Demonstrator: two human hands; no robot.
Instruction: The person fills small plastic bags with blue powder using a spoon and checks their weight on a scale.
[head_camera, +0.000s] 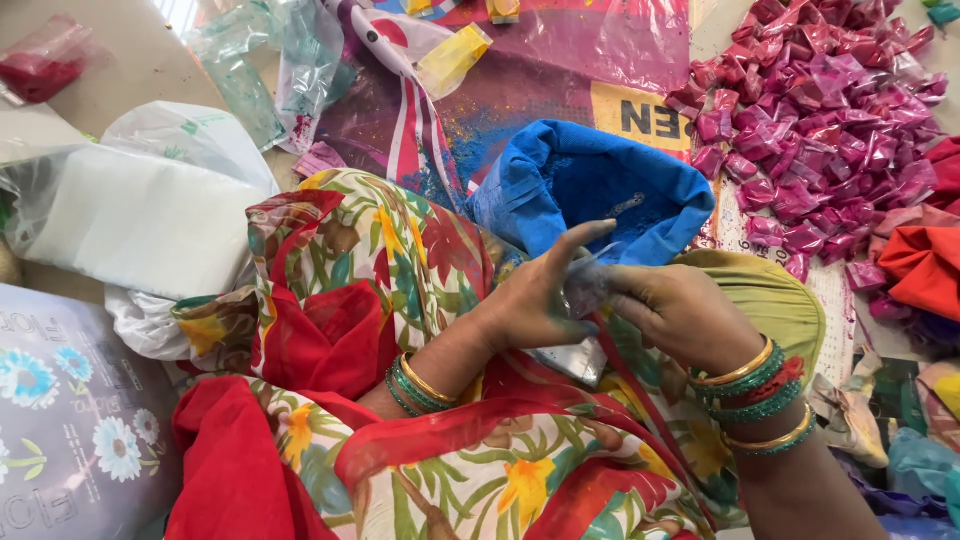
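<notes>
Pink-stained plastic sheeting (560, 90) covers the floor beyond the grip, with a yellow printed panel (640, 115) on it and beige bare floor (140, 70) showing further off to the left. The person sits with a flowered red, green and cream cloth (380, 270) over the lap, and both hands meet above it.

The left hand (535, 295) and the right hand (680, 310) pinch a small clear packet (585, 280) between them; the left fingers are spread, dusted blue, and the right hand is closed on the packet's other end. I cannot tell what the packet holds. Green and gold bangles (755, 385) ring both wrists.

Just beyond the grip stands an open blue bag (590, 185) of blue powder, its mouth rolled back, touching the lap. Room to move is tight: things crowd every side.

Beyond and to the right of the grip lies a heap of small pink packets (820, 110), and nearer on that side is folded red-orange cloth (925, 265). To the left of the grip sits a large white block in a clear bag (130, 215), and below it a grey bag printed with blue and white flowers (70, 420). Far beyond to the left lie crumpled clear green-tinted bags (250, 70), a yellow packet (455, 55) and a red packet (40, 65).
</notes>
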